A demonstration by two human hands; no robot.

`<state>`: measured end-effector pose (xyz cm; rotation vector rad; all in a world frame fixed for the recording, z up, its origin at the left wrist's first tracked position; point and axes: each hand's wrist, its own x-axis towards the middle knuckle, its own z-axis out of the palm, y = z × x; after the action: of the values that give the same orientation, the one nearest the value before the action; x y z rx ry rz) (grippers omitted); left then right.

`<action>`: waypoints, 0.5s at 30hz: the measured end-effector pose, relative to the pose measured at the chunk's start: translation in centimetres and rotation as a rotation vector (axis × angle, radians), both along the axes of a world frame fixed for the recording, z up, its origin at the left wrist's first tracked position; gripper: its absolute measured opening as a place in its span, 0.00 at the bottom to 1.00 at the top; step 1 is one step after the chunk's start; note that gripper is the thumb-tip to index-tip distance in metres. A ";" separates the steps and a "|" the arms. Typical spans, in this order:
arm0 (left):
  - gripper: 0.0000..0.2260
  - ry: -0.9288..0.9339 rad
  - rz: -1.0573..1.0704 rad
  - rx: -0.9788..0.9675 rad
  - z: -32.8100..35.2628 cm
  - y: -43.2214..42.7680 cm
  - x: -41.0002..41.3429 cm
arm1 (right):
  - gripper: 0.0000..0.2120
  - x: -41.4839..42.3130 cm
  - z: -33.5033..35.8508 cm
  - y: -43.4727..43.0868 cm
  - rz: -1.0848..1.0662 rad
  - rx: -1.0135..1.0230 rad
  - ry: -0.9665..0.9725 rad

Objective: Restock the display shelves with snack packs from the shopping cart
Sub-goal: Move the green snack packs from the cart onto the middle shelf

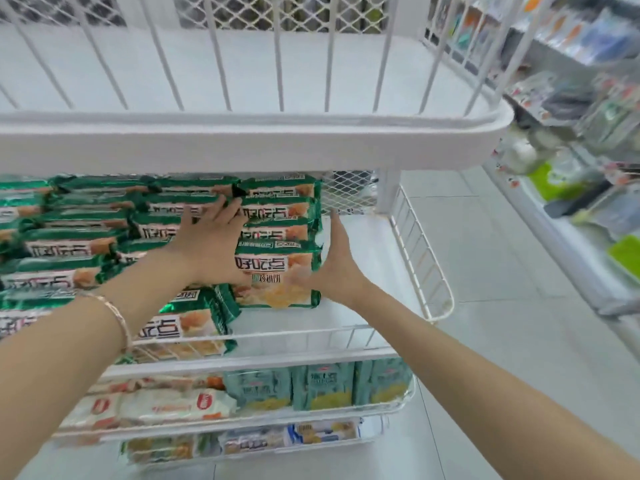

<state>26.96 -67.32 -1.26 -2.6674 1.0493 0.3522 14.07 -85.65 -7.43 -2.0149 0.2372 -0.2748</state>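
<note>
Head cam: both your arms reach into the second tier of the white rack (242, 143). Your left hand (211, 242) is flat and spread, palm down on the green packs (277, 251), fingers pointing to about 12 o'clock, with the thumb lying over the front pack of the rightmost column. There's a thin bracelet (119, 318) on that wrist. Your right hand (334, 263) is open too, fingers straight and close together, held edge-on against the right side of that same column, at 3 o'clock from the left hand. It's pressing or just touching, can't tell which.

The green packs fill the shelf in overlapping rows from the left edge to around the middle. One more lies lower at the front wire rail (311, 332), at 6 o'clock from your left hand. To the right of the packs the shelf is bare white.

The top tier has nothing on it. One tier down sit pale packs (156, 407) on the left and teal packs (322, 386) standing on the right, with more packs under those. Another rack (571, 140) at 2 o'clock is too blurry to read.
</note>
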 end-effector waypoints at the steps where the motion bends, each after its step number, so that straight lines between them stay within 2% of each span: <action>1: 0.63 0.015 0.019 -0.007 -0.2 0.1 0.0 | 0.54 -0.2 0.9 0.2 -0.009 -0.210 -0.002; 2: 0.65 0.031 0.034 -0.024 -0.4 0.1 0.0 | 0.58 0.0 1.0 0.2 0.049 -0.455 0.044; 4: 0.66 0.041 0.044 -0.056 -0.8 0.1 0.2 | 0.59 1.1 0.6 0.6 0.208 -0.859 0.083; 6: 0.66 0.024 0.045 -0.055 -1.1 0.1 0.4 | 0.58 2.2 0.3 1.1 0.254 -1.054 0.075; 12: 0.62 0.010 0.068 -0.089 -1.1 0.1 0.0 | 0.57 2.7 0.6 1.0 0.243 -1.169 0.129; 15: 0.59 0.066 0.052 -0.135 0.1 0.9 -0.7 | 0.53 1.9 2.2 1.3 0.277 -1.001 0.213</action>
<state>26.22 -66.43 -1.17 -2.8243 1.0598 0.3950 16.00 -84.39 -5.20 -3.0349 -0.0840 0.0245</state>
